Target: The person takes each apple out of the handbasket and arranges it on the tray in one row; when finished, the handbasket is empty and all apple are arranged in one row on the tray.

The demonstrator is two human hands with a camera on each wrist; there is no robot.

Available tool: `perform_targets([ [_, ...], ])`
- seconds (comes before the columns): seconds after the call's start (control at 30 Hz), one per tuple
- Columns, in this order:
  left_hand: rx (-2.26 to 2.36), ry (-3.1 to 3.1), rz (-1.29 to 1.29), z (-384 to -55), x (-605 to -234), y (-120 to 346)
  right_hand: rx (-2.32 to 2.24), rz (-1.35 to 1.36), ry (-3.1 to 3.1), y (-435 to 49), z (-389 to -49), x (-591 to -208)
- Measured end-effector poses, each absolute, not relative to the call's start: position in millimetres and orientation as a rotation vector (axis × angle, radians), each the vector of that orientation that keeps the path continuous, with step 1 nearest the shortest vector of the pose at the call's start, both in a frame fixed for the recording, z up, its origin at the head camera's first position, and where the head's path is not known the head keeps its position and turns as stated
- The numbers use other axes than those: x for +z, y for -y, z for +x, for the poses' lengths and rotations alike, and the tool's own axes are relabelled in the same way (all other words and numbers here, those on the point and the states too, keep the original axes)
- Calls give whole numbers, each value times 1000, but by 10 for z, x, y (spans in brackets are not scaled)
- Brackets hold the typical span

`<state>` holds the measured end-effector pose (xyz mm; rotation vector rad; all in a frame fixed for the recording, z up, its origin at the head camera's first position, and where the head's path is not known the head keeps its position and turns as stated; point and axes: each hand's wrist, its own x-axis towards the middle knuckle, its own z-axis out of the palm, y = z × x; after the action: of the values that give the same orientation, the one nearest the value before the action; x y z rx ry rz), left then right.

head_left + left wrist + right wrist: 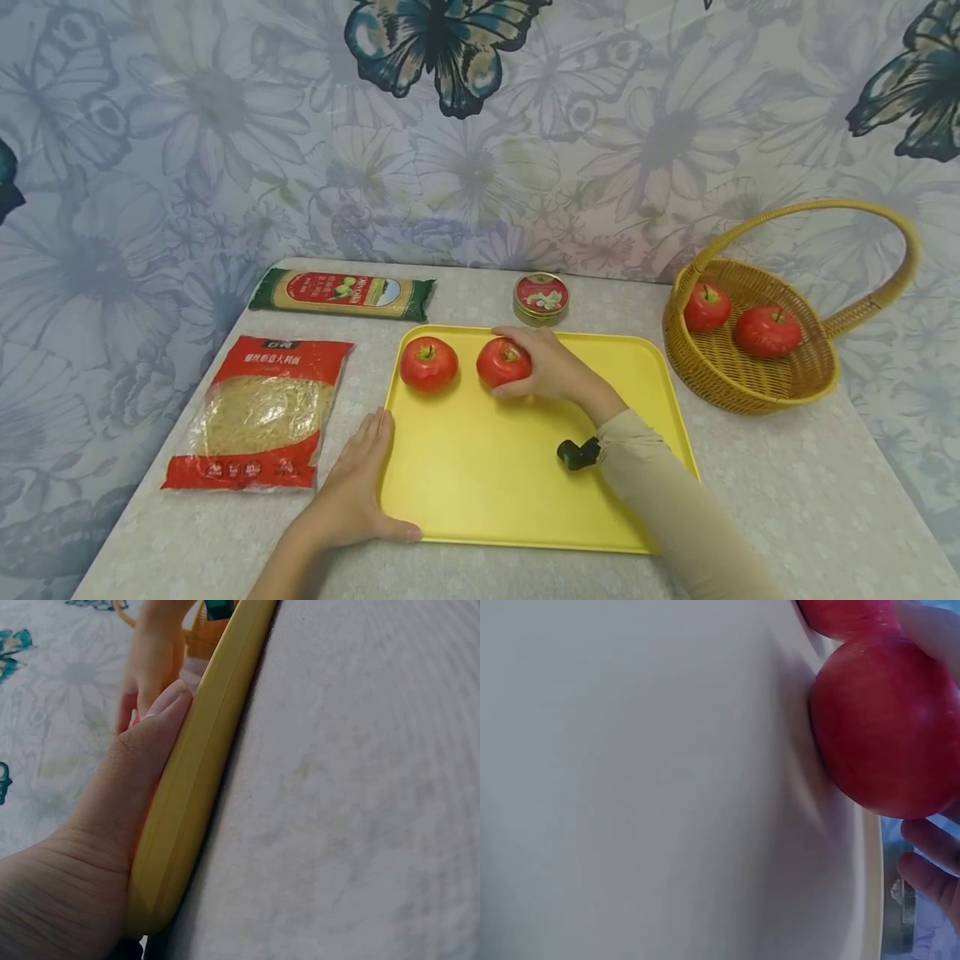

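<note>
My right hand (551, 367) grips a red apple (501, 363) at the back of the yellow tray (480, 483), thumb on its near side and fingers behind. In the right wrist view this apple (885, 727) appears very low over the tray or on it; I cannot tell which. A second apple (428, 365) sits to its left, near the tray's back left corner. My left hand (352, 483) rests against the tray's front left corner, its fingers stretched along the left side. Its thumb (139, 761) lies at the front rim in the left wrist view.
A wicker basket (678, 367) with a tall handle stands at the right, holding two apples (768, 331). Left of the tray lies a bag of pasta (258, 414). Behind it are a spaghetti pack (341, 293) and a round tin (541, 297). A patterned wall backs the table.
</note>
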<state>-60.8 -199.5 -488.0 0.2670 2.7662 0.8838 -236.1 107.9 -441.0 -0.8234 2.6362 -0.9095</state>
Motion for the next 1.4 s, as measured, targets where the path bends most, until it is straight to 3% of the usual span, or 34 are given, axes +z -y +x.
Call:
perform_targets([
  [0.33,870,-2754,255,-611,-4903,1988,-989,-898,-2709,-1451,-2218,-4091],
  [0.7,932,-2748,268,-592,-4874,2004,-1079,-788,-2947,-2352,-2105,-3802],
  [1.07,947,-2711,258,-624,-4869,1993,-1153,-243,-3167,-3254,-2164,-3869],
  [1.4,939,-2695,249,-612,-4856,1990,-1118,-53,-3108,-3470,-2382,-3972],
])
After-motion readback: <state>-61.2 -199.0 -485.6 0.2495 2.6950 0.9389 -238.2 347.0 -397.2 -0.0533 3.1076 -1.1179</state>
